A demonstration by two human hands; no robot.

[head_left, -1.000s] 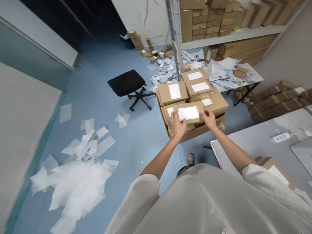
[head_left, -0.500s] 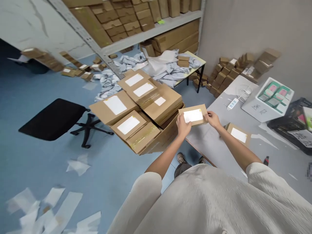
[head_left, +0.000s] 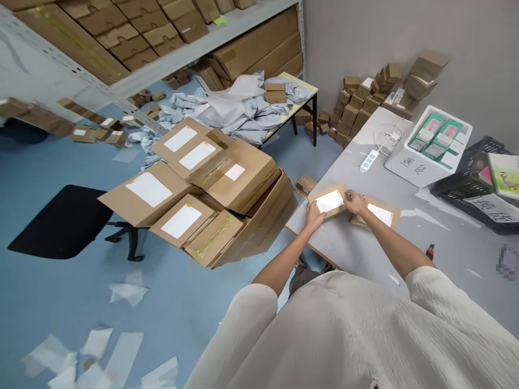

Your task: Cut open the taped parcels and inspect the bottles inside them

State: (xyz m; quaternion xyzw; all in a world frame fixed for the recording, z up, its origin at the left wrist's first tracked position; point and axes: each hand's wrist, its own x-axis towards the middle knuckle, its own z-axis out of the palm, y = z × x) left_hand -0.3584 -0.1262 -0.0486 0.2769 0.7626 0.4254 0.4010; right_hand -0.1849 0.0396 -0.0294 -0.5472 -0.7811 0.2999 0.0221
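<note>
A small cardboard box (head_left: 326, 192) with a white label (head_left: 330, 201) is held just above the grey table, close to its left edge. My left hand (head_left: 314, 217) grips the box's near left side, thumb on top by the label. At the right end of the box is my right hand (head_left: 355, 203), its fingers curled closed against the edge; the fingertips are partly hidden. Just right of it, a second labelled cardboard box (head_left: 391, 210) lies on the table, partly covered by my right hand and forearm.
A large open carton (head_left: 263, 227) piled with labelled boxes stands to the left. On the grey table (head_left: 344, 243) are a power strip (head_left: 368, 160), a white bin (head_left: 417, 168), a black crate (head_left: 466, 189) and a red-and-black cutter (head_left: 430, 252). A black chair (head_left: 60, 221) and paper scraps are at left.
The small box has moved right and lower, over the table beside the second box. My right hand has curled more tightly at its right end. The view has turned right.
</note>
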